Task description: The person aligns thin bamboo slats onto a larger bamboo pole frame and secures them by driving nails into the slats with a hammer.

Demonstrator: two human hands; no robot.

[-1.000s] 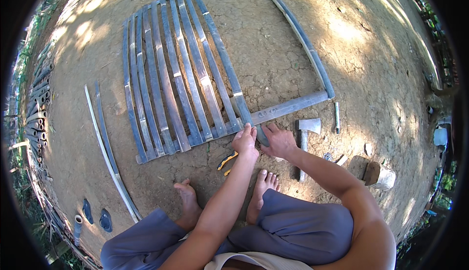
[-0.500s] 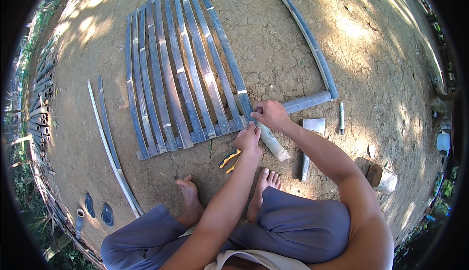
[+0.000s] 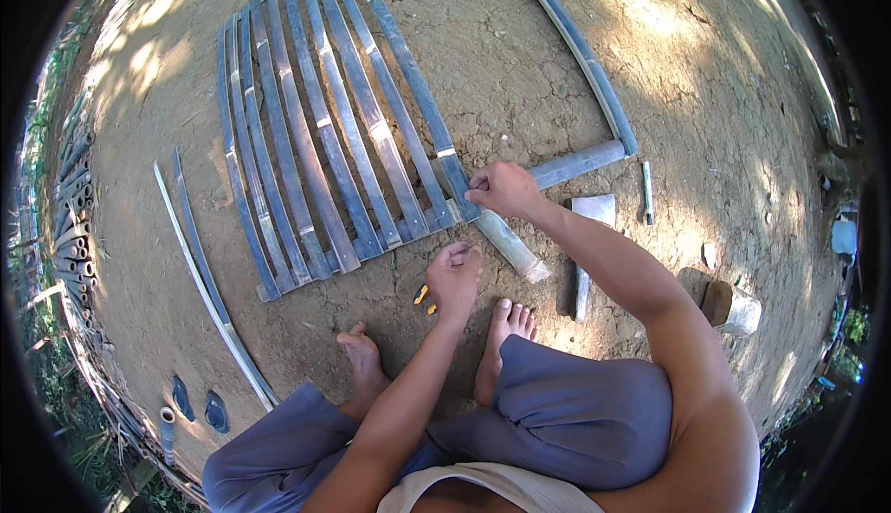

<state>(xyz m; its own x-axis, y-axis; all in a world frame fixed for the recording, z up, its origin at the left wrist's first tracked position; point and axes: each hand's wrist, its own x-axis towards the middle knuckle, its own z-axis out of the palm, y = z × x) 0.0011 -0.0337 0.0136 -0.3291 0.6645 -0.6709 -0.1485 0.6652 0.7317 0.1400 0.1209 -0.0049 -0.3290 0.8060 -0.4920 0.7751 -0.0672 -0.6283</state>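
A bamboo frame with several dark, split bamboo slats (image 3: 327,132) lies flat on the ground before me. At the near end of its rightmost slat (image 3: 444,151), my right hand (image 3: 504,188) is closed in a pinch, touching the slat; anything small between its fingertips is hidden. My left hand (image 3: 453,276) hovers nearer to me, off the frame, its fingers curled together; what they hold, if anything, cannot be made out. A pale, translucent tube-like packet (image 3: 510,246) lies just below my right hand. Yellow-handled pliers (image 3: 421,295) show partly beside my left hand.
Right of the packet lies a hatchet (image 3: 594,208) with a broad metal head. Farther right are a short stick (image 3: 648,193) and a chunky block (image 3: 733,309). Two long bamboo strips (image 3: 209,281) and dark slippers (image 3: 215,411) lie left. Bamboo tubes (image 3: 74,225) are piled at far left.
My left hand has drawn back toward me from the slat's end, away from my right hand, and now covers more of the pliers. My right hand stays at the slat.
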